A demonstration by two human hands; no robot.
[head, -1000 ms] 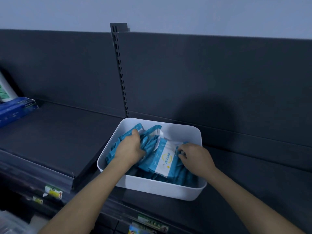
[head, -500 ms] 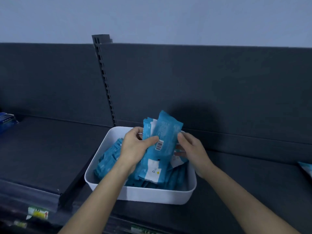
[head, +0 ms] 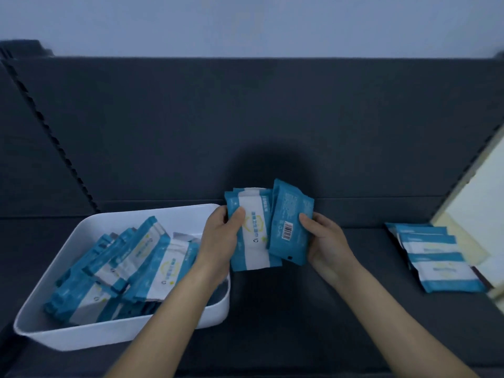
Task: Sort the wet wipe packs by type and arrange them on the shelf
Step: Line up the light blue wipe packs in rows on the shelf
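We record that both hands, a second ago down among the contents of the white tub [head: 122,335], have come up and out with a handful. That handful now sits over the bare shelf deck [head: 286,323], just right of the tub.

The left hand [head: 221,241] grips a small bundle of packs [head: 255,249], thumb laid across the front face and fingers curled behind. The right hand [head: 326,241] pinches a single pack [head: 290,222] by its edge, back side toward us, barcode showing. Bundle and single pack overlap and touch.

We judge this to be the sorting step: faces are being compared before placement. A laid-out pile [head: 441,266] of similar packs lies well apart to the right on the same deck. Many loose packs [head: 136,266] remain in the tub, so the task looks early.

Materials: the packs are flat rectangular pouches of glossy blue film with a white band, soft and, in our judgement, liable to slide. The tub is smooth moulded plastic with rounded corners — the deck is matte and dark.
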